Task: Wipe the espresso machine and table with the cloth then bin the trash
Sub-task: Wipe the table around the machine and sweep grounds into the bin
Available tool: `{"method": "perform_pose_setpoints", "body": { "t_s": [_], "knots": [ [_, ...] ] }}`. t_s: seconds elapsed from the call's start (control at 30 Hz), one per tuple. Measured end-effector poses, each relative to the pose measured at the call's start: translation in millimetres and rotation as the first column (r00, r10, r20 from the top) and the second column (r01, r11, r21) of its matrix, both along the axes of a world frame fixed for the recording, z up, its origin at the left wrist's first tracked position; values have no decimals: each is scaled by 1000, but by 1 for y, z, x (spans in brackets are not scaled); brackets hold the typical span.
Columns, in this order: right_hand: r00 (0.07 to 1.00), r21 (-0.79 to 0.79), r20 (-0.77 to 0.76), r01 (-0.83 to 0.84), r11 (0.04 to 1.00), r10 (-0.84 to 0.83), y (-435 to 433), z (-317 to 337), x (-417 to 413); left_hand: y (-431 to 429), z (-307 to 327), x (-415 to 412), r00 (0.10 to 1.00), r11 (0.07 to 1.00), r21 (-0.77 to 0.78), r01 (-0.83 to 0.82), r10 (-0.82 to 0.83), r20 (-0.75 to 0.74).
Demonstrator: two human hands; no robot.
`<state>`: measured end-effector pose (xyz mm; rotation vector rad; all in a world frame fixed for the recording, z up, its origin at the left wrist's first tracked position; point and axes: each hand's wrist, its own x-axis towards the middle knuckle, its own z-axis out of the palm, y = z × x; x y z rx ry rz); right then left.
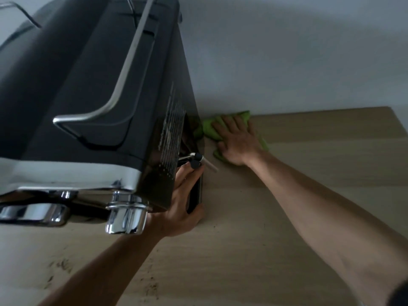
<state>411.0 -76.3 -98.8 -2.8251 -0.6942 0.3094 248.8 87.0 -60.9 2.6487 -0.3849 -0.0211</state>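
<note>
Wood-grain table (309, 173) is filling the lower and right parts of the head view, running back to a plain pale wall (287, 51). Dark specks and smears (64, 266) are lying on its near left area, in front of the machine.

Next in bulk, the espresso machine (88, 96) is taking up the upper left, dark-bodied, with a chrome front edge and a bent metal rail (123, 80) running along its top. It is appearing tilted in this wide-angle view; whether its base is actually lifting off the table cannot be told. Two chrome group heads (125, 219) are hanging below its front edge.

Reaching across the table, the right hand (237, 142) is lying flat with fingers spread, palm pressing down on the green cloth (209, 127). This cloth is sitting crumpled on the table at the back, against the wall and just beside the machine's rear right corner, its edges poking out around the hand.

At the machine's near right corner, the left hand (183, 204) is wrapping around the side panel, thumb on the front and fingers curling up along the side. Its fingertips are touching a small black knob on the chrome steam wand (196, 161).
</note>
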Motion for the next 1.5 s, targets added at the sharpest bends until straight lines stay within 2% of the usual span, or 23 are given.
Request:
{"method": "perform_pose_setpoints", "body": {
  "t_s": [0.1,0.2,0.23,0.33,0.4,0.47,0.53,0.6,0.7,0.77,0.87,0.93,1.03,1.1,1.23,1.3,1.37,1.43,1.5],
  "knots": [
    [984,-22,4,-179,984,179,-7,0,-9,2,-1,-1,1000,1000,-11,-10,10,7],
    [922,76,89,-383,921,376,-33,2,-35,4,-2,-1,1000,1000,-16,6,-6,14],
    [925,164,68,-380,910,374,-41,3,-38,5,-3,-1,1000,1000,-21,15,-15,16],
    [986,393,-55,-126,911,160,-50,9,-19,6,-4,0,999,999,-44,21,-20,25],
    [997,335,-35,-55,941,71,-46,10,3,6,-6,0,999,999,-41,22,-20,35],
    [994,136,25,-110,985,107,-35,6,12,8,-10,0,999,999,-35,22,-21,42],
    [981,38,30,-192,981,191,-24,3,5,11,-10,1,998,1000,-15,20,-19,55],
    [947,32,55,-319,947,316,-25,2,-18,9,-6,1,998,999,-32,23,-21,61],
    [869,130,76,-495,859,489,-44,4,-53,-1,1,2,996,991,-131,38,-27,83],
    [896,258,17,-433,864,444,-56,7,-60,-4,0,1,996,986,-161,37,-23,91],
    [982,407,-52,-145,902,181,-61,14,-23,2,0,1,997,997,-71,21,-16,72],
    [994,319,-7,-97,943,105,-69,13,9,5,-1,1,997,1000,-23,10,-9,72],
    [989,93,61,-137,986,132,-85,6,15,5,-2,2,996,1000,3,8,-9,84],
    [981,64,78,-180,981,175,-91,4,-11,5,-5,2,996,1000,-9,9,-9,89],
    [930,105,85,-365,925,358,-104,-2,-78,11,-15,0,998,1000,-22,-12,13,65],
    [957,226,20,-288,931,291,-105,0,-84,9,-16,-1,998,1000,-30,2,0,56],
    [997,320,-7,-68,945,75,-88,5,-65,5,-14,-1,997,998,-67,21,-16,70],
    [998,188,-12,58,981,-57,-60,5,-35,4,-12,0,996,997,-66,27,-21,92],
    [1000,53,-1,1,999,-1,-26,1,-18,8,-15,0,995,1000,-29,5,-2,102]
  ]
}}
